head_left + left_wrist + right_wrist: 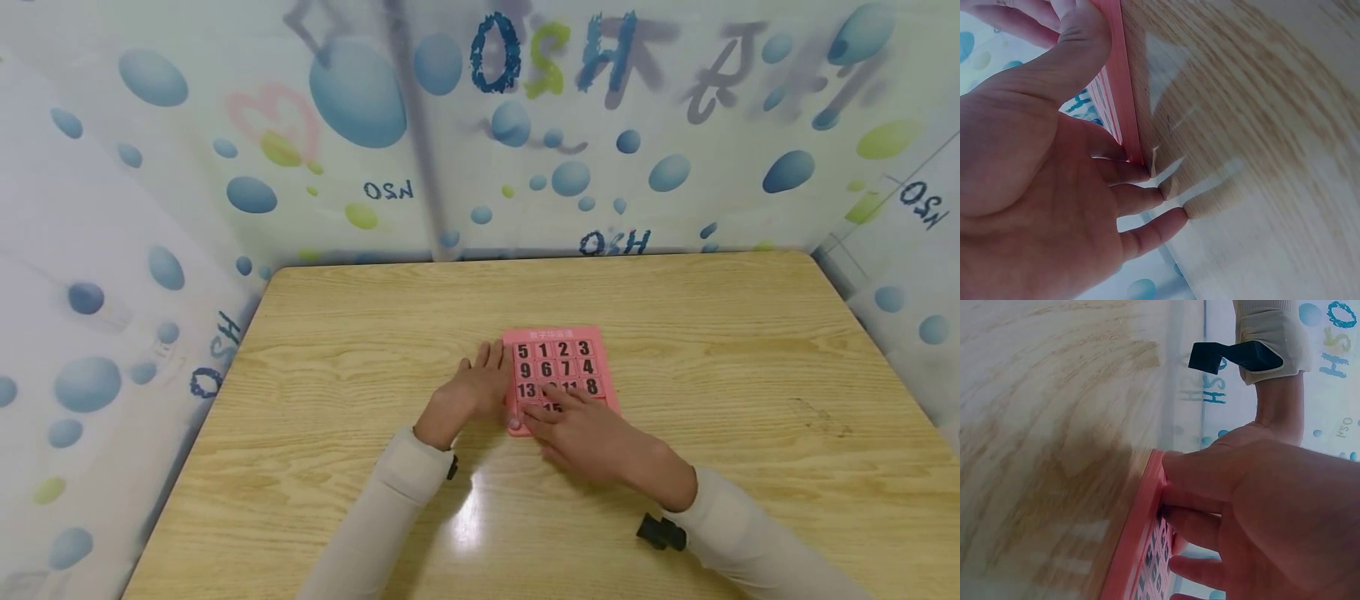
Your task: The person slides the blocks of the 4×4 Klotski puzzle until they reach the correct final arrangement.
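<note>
A pink number slide puzzle [551,334] lies flat on the table, its square tiles printed with black numerals. Along its left side my left hand [480,387] rests with fingers extended, touching the frame. In the left wrist view, several fingertips [1172,219] reach down to the wood beside the puzzle's pink edge [1127,100]. My right hand [588,437] lies over the lower part of the puzzle, its loosely bent fingers touching the tiles and covering some bottom-row numerals. The right wrist view shows those fingers [1194,528] against the tile face.
The wooden table [360,333] extends around the puzzle on all sides. Behind it and at both sides hang pale curtains [465,167] printed with blue and green drops and lettering. Dark straps [662,532] sit at the sleeve cuffs.
</note>
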### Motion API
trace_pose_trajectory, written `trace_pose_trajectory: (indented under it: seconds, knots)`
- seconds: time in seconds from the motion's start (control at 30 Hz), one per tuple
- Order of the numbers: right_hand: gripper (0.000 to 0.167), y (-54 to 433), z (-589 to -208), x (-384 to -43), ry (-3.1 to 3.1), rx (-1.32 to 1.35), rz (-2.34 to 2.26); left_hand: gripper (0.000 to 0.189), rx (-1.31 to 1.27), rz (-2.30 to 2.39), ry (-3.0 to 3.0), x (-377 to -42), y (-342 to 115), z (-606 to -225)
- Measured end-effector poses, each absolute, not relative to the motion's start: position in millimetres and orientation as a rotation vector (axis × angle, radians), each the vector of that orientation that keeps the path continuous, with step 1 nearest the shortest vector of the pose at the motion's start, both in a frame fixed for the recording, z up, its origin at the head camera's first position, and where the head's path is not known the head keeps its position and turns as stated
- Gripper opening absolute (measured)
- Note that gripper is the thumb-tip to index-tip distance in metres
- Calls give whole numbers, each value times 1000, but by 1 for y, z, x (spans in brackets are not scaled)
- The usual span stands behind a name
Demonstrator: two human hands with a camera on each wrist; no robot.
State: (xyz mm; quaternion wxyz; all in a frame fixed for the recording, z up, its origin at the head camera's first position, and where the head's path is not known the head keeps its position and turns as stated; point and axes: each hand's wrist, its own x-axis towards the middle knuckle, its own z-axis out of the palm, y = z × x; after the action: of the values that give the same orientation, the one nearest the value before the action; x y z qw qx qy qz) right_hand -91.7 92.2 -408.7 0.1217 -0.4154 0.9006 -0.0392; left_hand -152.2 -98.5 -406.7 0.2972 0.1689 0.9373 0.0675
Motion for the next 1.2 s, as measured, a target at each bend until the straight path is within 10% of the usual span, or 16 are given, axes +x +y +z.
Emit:
trace_pose_trajectory:
  seconds: [1.2]
  knots:
    - [54,98,-409,-123,2711,-1049,-150,115,433,162,2475,-154,-97,-408]
